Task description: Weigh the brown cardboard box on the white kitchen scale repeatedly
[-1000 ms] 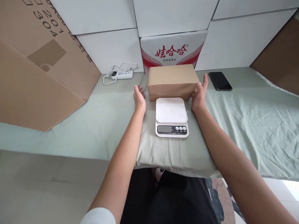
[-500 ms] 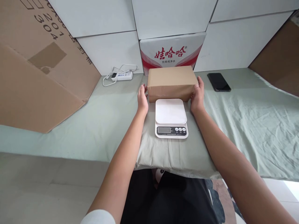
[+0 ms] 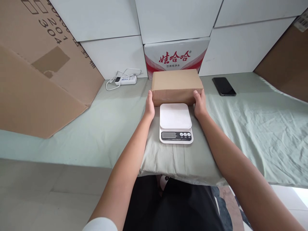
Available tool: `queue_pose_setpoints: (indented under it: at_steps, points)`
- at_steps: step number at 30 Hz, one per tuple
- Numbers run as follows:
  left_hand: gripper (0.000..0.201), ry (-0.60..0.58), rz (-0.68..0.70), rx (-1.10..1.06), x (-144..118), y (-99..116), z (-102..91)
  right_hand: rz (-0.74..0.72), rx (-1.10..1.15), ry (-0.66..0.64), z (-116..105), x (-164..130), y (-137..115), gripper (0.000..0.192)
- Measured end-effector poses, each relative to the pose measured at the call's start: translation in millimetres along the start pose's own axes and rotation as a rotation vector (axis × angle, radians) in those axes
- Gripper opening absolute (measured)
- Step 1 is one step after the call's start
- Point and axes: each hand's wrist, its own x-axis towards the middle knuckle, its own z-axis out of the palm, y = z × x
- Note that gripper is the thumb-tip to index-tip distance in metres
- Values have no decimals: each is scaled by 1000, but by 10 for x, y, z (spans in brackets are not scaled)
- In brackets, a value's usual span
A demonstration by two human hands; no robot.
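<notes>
A brown cardboard box (image 3: pixel 176 81) sits just behind a white digital kitchen scale (image 3: pixel 175 116). My left hand (image 3: pixel 149 106) is closed on the box's left end, thumb at the front edge and the other fingers hidden. At the opposite end, my right hand (image 3: pixel 200 103) grips the right front corner with its thumb on the front face. The scale's weighing plate is bare, and its small display looks blank. Both forearms pass on either side of the scale.
A green cloth covers the table (image 3: pixel 115 122). A black phone (image 3: pixel 224 86) lies at the right, a white power strip-like device with a cable (image 3: pixel 125 80) at the left. White boxes, a red-and-white printed carton (image 3: pixel 176 53) and a large cardboard carton (image 3: pixel 40 80) stand around.
Both hands have closed in on the box's ends, the thumbs now pressed against its front. The box and scale stay in about the same place.
</notes>
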Motion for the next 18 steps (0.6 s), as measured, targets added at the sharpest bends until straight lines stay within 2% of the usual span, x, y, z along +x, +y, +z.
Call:
queue_pose_setpoints:
  at_steps: [3,6,10,12,15,18]
  points:
    - [71,-25,22,-36,-24,142,47,-35,5,5,31,13,-107,97]
    - [76,-39,109,-24,-107,349,63,-79,-13,2,9,9,-335,97]
    - [83,-154,204,74,-454,560,-117,-144,-71,-46,-176,-193,-652,95]
    - [79,-237,193,151,-706,576,-283,-153,-99,-71,-297,-394,-721,92]
    - [76,-303,156,206,-1041,522,-493,-115,-96,-66,-405,-697,-722,90]
    - [78,-309,155,222,-1217,473,-560,-104,-81,-34,-394,-857,-707,92]
